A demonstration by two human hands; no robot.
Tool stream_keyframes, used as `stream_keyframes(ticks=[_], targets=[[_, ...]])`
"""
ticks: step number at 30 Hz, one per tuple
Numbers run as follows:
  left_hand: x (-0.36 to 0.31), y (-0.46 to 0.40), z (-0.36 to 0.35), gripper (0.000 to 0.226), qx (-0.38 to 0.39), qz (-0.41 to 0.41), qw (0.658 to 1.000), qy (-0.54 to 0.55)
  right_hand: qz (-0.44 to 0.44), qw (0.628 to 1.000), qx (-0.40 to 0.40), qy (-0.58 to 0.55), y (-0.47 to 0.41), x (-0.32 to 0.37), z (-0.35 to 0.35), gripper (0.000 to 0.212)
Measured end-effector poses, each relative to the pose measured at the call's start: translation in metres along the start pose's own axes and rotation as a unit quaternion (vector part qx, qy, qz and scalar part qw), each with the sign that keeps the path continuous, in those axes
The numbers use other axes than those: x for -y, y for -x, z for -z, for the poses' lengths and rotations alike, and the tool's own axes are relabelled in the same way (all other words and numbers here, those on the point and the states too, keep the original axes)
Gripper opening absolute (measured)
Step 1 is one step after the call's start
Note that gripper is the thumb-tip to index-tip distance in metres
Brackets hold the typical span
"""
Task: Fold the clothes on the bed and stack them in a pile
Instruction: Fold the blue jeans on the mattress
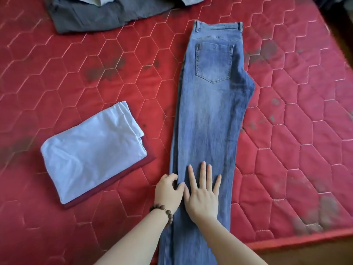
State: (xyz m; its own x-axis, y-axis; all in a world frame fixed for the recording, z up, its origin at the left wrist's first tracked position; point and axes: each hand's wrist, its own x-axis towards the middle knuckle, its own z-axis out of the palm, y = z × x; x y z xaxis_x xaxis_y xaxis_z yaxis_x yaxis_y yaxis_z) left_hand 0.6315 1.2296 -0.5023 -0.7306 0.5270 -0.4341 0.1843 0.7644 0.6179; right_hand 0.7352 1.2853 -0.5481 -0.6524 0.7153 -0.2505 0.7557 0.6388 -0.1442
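Observation:
A pair of blue jeans (210, 104) lies lengthwise on the red quilted mattress (95, 73), folded in half leg on leg, waistband far, back pocket up. My right hand (202, 196) rests flat on the lower leg with fingers spread. My left hand (168, 190), wearing a bead bracelet, pinches the left edge of the jeans right beside it. To the left sits a pile: a folded white garment (91, 150) on top of a folded dark red one (122, 175).
Unfolded grey clothing (99, 14) and a pale piece (95, 0) lie at the far edge of the bed. The mattress's near right edge (305, 240) runs beside the jeans' lower legs, which hang past it.

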Motion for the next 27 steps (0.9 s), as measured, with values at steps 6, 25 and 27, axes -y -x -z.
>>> stream_keyframes(ticks=[6,25,27], targets=[[0.036,0.047,-0.005,0.027,0.021,-0.025,0.999,0.021,-0.022,1.000,-0.011,-0.009,0.056,0.010,-0.020,0.058],[0.073,0.141,-0.027,0.031,0.008,-0.012,0.999,0.036,-0.199,0.963,-0.022,-0.183,0.155,-0.027,0.012,0.070],[0.074,0.143,-0.024,0.033,0.014,-0.014,0.997,0.068,-0.256,0.945,-0.023,-0.202,0.152,-0.026,0.016,0.068]])
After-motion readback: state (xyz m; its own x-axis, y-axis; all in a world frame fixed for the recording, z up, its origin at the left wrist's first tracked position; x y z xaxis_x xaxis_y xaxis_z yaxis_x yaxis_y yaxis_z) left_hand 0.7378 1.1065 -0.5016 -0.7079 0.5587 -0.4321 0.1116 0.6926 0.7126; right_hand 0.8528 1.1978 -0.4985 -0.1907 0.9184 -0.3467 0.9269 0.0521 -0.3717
